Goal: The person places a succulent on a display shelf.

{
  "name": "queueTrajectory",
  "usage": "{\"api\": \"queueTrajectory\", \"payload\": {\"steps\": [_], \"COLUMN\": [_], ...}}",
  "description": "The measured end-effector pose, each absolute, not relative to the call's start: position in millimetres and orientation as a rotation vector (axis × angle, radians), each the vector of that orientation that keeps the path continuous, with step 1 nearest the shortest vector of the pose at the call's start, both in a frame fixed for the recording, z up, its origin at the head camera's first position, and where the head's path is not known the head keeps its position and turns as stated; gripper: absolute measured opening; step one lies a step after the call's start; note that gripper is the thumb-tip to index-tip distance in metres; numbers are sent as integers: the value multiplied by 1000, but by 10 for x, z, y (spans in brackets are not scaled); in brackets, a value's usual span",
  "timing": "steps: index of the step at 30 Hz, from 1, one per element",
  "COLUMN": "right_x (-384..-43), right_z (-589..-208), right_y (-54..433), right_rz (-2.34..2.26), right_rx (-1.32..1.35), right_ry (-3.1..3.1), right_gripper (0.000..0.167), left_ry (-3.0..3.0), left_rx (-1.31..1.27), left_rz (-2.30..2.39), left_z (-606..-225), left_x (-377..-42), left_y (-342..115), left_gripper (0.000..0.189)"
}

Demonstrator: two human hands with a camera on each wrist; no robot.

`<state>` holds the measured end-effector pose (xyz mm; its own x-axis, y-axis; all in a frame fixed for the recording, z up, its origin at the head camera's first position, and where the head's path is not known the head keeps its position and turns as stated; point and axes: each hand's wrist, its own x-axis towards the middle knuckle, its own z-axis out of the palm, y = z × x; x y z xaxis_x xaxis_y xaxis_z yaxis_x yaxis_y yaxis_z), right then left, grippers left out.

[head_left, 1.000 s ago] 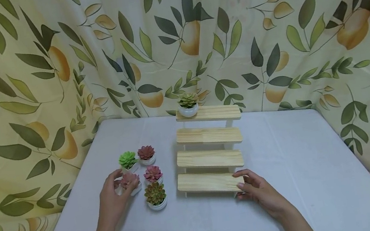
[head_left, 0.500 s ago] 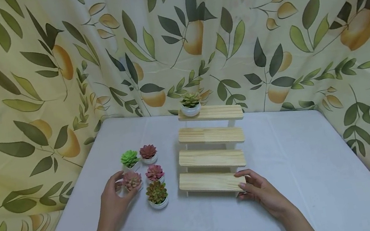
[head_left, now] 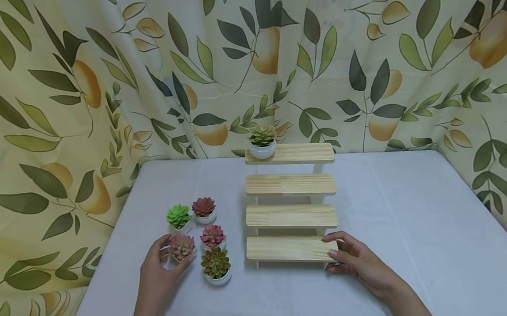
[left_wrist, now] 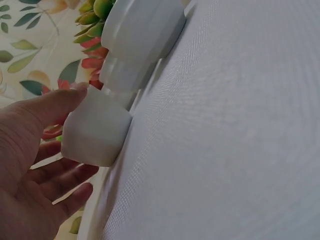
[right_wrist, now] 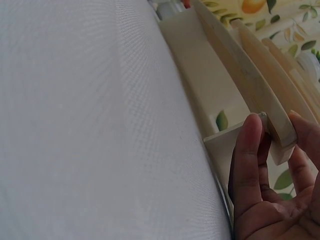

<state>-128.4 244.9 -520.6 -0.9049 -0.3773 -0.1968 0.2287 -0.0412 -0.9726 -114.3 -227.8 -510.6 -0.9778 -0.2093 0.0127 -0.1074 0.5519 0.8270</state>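
Observation:
My left hand (head_left: 157, 270) has its thumb and fingers around a potted succulent with a dusty-pink rosette (head_left: 181, 246). In the left wrist view, the thumb lies against the succulent's white pot (left_wrist: 95, 132), which stands on the cloth. At the other side, my right hand (head_left: 354, 260) grips the right end of the lowest board (head_left: 286, 247) of a four-step wooden stand. Seen from the right wrist, that board (right_wrist: 250, 75) is pinched between the thumb and the fingers. On the top step's left end sits a pale green succulent (head_left: 262, 142).
Close beside the left hand stand a bright green succulent (head_left: 178, 215), a dark red one (head_left: 204, 207), a deep pink one (head_left: 212, 235) and a brownish-green one (head_left: 216, 263). A white cloth (head_left: 418, 237) covers the table. Patterned curtains (head_left: 362, 27) hang behind.
The left thumb has slid slightly lower, off the pink rosette and toward its pot's side. The head view has shifted a little. The right hand keeps its grip on the lowest board.

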Motion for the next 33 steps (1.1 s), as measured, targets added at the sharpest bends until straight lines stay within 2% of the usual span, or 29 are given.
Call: {"api": "queueTrajectory", "payload": {"steps": [33], "right_x": [-1285], "right_z": [-5212], "right_y": [2451], "right_rz": [-1991], "right_rx": [-161], "right_ry": [1839], "right_gripper": [46], "left_ry": [-2728], "left_rx": [227], "left_rz": [-1299], "left_z": [-5089], "left_x": [-1144], "left_y": [-2251], "left_gripper": [65]}}
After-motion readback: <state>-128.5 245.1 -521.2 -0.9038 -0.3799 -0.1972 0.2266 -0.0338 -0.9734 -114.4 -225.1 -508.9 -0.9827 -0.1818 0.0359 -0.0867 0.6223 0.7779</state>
